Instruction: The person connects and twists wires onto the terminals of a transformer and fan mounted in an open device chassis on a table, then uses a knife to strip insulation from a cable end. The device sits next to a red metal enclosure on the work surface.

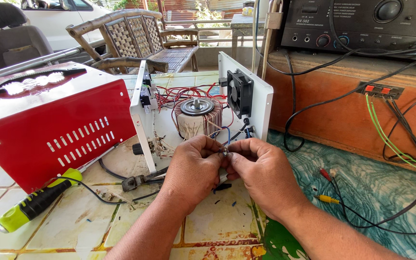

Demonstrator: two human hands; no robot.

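Pinching thin wire ends (pixel 225 153) between the fingertips of both hands, a person is working over a tiled tabletop (pixel 78 216) just in front of an opened white chassis (pixel 143 120); the left hand (pixel 191 168) and right hand (pixel 261 171) are both closed tight around the small join, thumbs touching. The wires are running back toward a round copper-wound transformer (pixel 197 118) and a black fan (pixel 239 92) inside the frame. A strand is looking likely to slip or fray if the twist loosens, and a tug could be straining the leads where they are leaving the coil. Pliers (pixel 138 182) and a yellow-handled screwdriver (pixel 34 204) are lying beside the red cover (pixel 49 120), near enough for a forearm to be knocking them; loose clippings are littering the tiles
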